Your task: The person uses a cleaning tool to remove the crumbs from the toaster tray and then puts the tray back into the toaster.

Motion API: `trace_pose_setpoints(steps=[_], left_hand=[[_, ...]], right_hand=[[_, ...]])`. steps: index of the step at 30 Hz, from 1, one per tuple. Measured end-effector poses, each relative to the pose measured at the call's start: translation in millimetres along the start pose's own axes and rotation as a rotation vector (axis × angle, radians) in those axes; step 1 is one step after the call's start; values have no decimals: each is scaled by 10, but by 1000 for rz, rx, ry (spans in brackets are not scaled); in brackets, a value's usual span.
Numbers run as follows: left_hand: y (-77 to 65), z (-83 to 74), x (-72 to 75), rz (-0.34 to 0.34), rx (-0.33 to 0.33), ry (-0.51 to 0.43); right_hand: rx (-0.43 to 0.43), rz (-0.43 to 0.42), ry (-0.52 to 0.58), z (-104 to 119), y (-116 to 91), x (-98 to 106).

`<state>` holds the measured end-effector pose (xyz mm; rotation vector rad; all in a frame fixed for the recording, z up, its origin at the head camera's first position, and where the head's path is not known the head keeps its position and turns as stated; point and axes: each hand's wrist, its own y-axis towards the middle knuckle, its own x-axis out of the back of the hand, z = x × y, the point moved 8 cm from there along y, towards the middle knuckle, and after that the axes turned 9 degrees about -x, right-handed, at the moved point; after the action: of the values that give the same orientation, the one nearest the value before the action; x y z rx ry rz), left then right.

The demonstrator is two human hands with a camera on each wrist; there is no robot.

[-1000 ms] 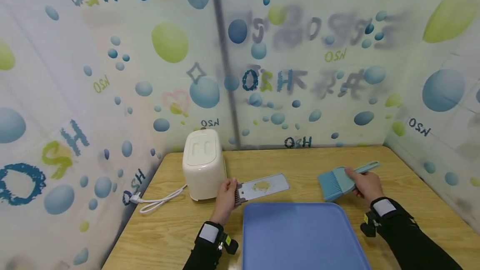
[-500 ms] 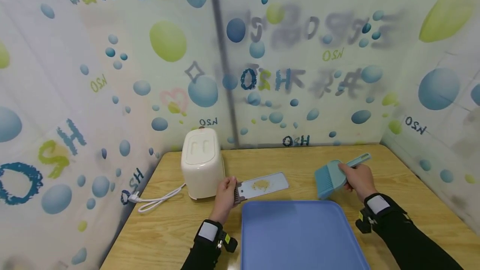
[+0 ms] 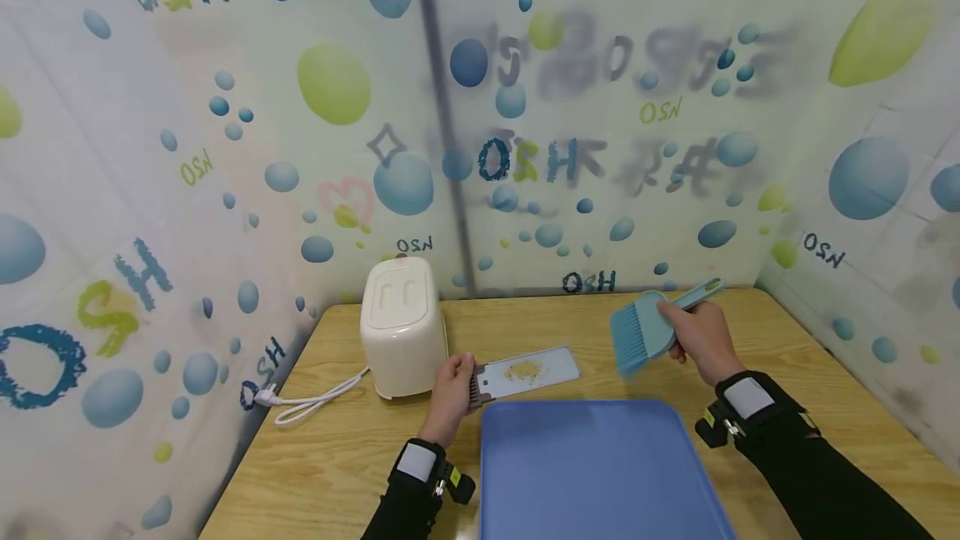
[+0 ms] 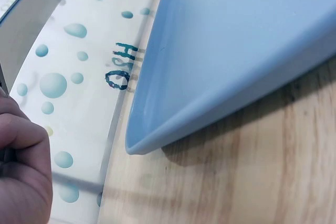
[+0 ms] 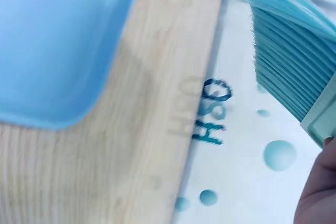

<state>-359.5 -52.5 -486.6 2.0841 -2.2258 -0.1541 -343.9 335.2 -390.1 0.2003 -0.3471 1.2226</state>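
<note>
My left hand [image 3: 450,394] grips the grey-brown end of a flat crumb tray [image 3: 562,363], whose pale surface carries a patch of yellowish crumbs [image 3: 523,370]. It is held beside the toaster, beyond the blue tray's back edge. In the left wrist view the curled left fingers [image 4: 23,140] show below the pale crumb tray [image 4: 37,22]. My right hand [image 3: 701,340] holds a teal hand brush [image 3: 654,327] by its handle, bristles pointing left and down, to the right of the crumb tray and apart from it. Close up, the brush's bristles [image 5: 294,51] fan out in the right wrist view.
A cream toaster [image 3: 405,332] stands at the back left, its white cord and plug [image 3: 322,398] lying on the wooden table [image 3: 300,482]. A large blue tray [image 3: 600,473] lies in front, between the forearms. Patterned curtain [image 3: 525,232] hangs behind the table.
My right hand has moved left and slightly up with the brush, bringing the bristles nearer the crumb tray. My left hand and the crumb tray have stayed nearly in place.
</note>
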Motion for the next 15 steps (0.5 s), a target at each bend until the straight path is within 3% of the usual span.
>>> trace_pose_setpoints(steps=[15], left_hand=[[-66,-27,-24,12,1,41]], right_hand=[[150,149,128,636,-362,-309]])
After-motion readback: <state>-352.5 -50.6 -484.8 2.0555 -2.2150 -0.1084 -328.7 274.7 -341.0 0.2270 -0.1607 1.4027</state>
